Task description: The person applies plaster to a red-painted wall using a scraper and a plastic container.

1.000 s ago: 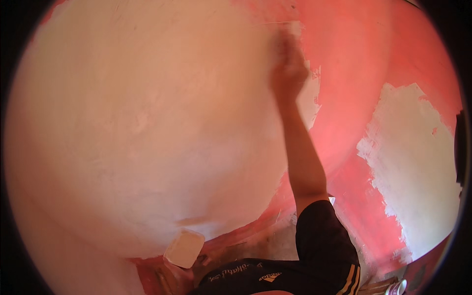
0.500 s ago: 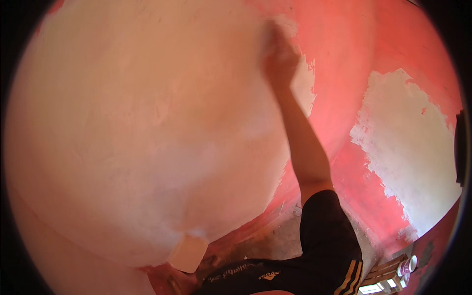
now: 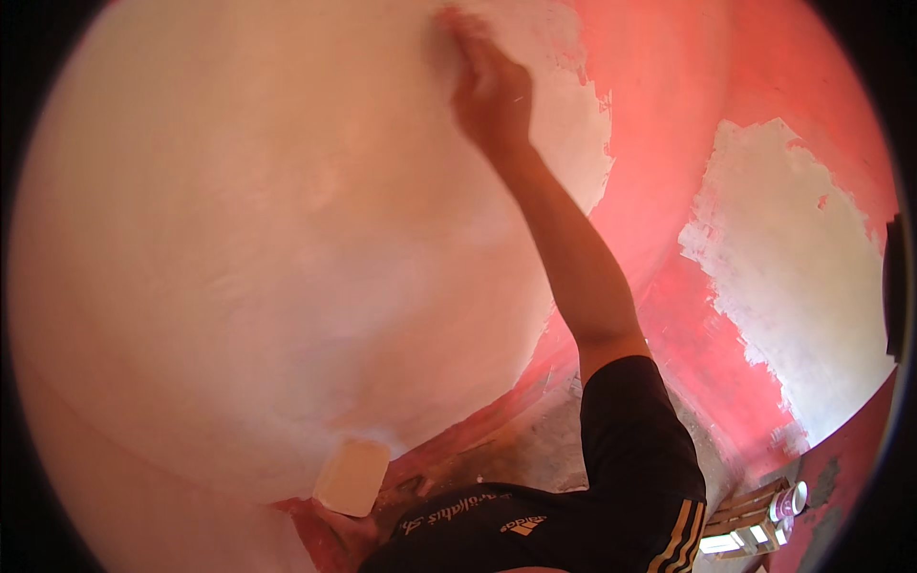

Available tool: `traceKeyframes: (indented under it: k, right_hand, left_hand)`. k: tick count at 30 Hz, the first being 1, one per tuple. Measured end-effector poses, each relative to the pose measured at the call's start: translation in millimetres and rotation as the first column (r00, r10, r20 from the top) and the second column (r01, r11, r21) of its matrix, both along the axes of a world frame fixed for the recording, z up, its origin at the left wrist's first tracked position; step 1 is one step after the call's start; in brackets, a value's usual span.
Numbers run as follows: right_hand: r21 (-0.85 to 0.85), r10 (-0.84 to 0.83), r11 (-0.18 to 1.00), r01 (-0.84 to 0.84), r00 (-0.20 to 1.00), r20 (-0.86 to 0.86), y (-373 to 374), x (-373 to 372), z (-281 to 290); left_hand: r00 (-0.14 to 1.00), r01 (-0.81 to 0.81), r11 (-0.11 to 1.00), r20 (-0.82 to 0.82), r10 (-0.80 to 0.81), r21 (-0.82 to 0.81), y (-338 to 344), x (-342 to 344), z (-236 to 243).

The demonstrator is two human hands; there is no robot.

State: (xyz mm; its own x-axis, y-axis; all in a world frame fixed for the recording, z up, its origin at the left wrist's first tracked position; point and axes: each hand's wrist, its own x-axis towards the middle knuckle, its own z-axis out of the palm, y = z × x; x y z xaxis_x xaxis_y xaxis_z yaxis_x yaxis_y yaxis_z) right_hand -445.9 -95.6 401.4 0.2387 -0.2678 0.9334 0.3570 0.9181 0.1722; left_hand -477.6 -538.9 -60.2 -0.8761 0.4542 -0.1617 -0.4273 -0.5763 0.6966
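My right hand (image 3: 492, 95) is raised high against the wall, at the end of a bare arm stretched up. Its fingers look closed, but motion blurs them, and whatever sits at the reddish fingertips is too smeared to name. Beneath it spreads a wide cream coating (image 3: 287, 239) on the pink-red wall (image 3: 659, 115). Low down, close to my body, my left hand (image 3: 353, 528) holds up a square cream board (image 3: 352, 477) with rounded corners. That board stands close to the wall's lower part, and most of the left fingers are hidden behind it.
A second cream patch (image 3: 793, 267) with ragged edges covers part of the adjoining red wall at right. Below lies a stained brown floor (image 3: 535, 449). At lower right is a wooden slatted crate (image 3: 750, 516) with a white and pink container (image 3: 791, 498) by it.
My right hand has swept left and slightly up across the cream coating, away from its ragged right edge. The board in my left hand has shifted slightly left and up.
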Motion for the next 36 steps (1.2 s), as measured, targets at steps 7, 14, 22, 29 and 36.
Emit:
traceKeyframes:
  k: [7, 14, 22, 29, 36]
  right_hand:
    - [-0.188, 0.206, 0.939, -0.288, 0.909, -0.362, 39, 76, 62]
    - [0.111, 0.258, 0.947, -0.302, 0.919, 0.298, -37, -5, 18]
    - [-0.421, 0.147, 0.882, -0.211, 0.973, -0.179, 57, 78, 63]
    - [-0.11, 0.339, 0.938, -0.33, 0.938, 0.079, -81, -52, -1]
    - [-0.383, 0.307, 0.826, -0.414, 0.9, -0.309, 50, 80, 56]
  left_hand:
    - [1.0, 0.008, 0.999, -0.019, -0.009, -0.031, 1, -6, 5]
    - [1.0, -0.007, 1.0, -0.018, 0.007, -0.014, 5, -6, 2]
    - [0.999, 0.018, 1.0, -0.031, -0.019, -0.022, 14, 2, 9]
    - [0.999, -0.034, 0.999, -0.035, 0.034, 0.001, 18, 13, 4]
    - [0.994, -0.065, 0.998, -0.089, 0.063, -0.02, 19, 33, 10]
